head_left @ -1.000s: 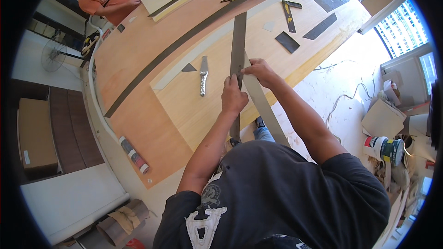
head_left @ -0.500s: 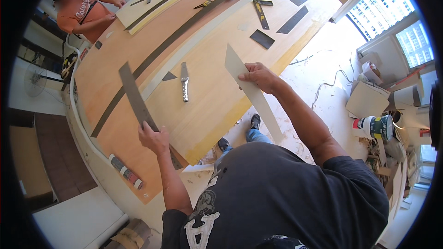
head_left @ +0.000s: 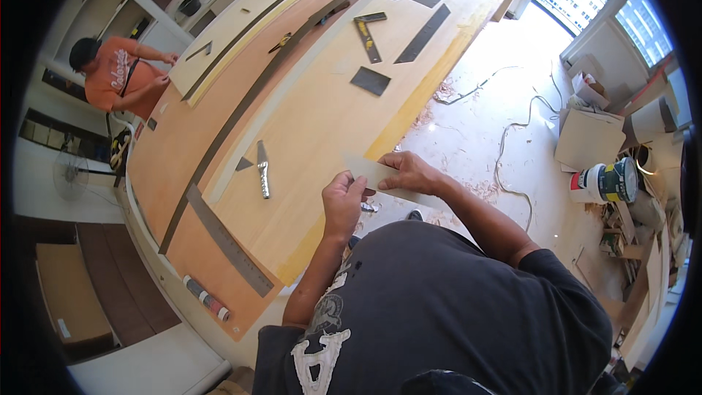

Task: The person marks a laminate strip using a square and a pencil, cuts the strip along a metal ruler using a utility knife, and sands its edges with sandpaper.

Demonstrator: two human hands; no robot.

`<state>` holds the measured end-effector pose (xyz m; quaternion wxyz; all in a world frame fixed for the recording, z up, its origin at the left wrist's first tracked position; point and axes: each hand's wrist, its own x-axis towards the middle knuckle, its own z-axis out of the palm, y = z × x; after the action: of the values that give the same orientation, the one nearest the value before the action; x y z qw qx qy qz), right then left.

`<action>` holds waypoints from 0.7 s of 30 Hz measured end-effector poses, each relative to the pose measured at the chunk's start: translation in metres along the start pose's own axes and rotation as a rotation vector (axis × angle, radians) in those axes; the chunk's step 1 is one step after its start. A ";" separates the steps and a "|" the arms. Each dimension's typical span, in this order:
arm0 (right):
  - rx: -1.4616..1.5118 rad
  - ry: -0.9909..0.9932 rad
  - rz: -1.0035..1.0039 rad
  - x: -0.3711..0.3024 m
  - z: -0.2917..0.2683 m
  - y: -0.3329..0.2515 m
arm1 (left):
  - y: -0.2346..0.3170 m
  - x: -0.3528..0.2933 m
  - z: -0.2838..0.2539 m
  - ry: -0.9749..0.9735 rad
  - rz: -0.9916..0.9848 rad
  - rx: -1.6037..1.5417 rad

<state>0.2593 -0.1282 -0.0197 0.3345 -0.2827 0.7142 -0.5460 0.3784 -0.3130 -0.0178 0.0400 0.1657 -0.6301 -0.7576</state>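
Grey ruler point(head_left: 228, 240) lies left. Your left hand point(head_left: 342, 201) pinches the pale strip point(head_left: 374, 170), near the board's yellow edge point(head_left: 408, 118); your right hand point(head_left: 409, 173) pinches it too. Step: probably two-handed handling; next move likely needs steady grip.

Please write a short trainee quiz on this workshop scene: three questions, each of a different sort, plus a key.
1. What do the left hand and the right hand hold between them?
2. True or false: the long grey straightedge lies to the left of the left hand.
3. The try square lies:
A) on the floor
B) on the pale wooden board
C) inside a bucket

Key:
1. A thin pale grey strip.
2. True.
3. B.
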 end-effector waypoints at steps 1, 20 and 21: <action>0.007 0.009 -0.005 -0.014 -0.010 0.005 | 0.002 0.006 0.017 -0.007 0.001 0.010; 0.014 0.640 -0.038 -0.116 -0.183 0.033 | -0.043 0.253 0.089 -0.083 0.495 1.256; 0.084 0.627 0.013 -0.115 -0.192 0.035 | -0.047 0.274 0.081 -0.107 0.451 1.376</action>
<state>0.1779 0.0820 -0.0001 0.1129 -0.0817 0.7611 -0.6335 0.1030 -0.3007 -0.1055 0.0510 -0.0180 -0.9839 -0.1703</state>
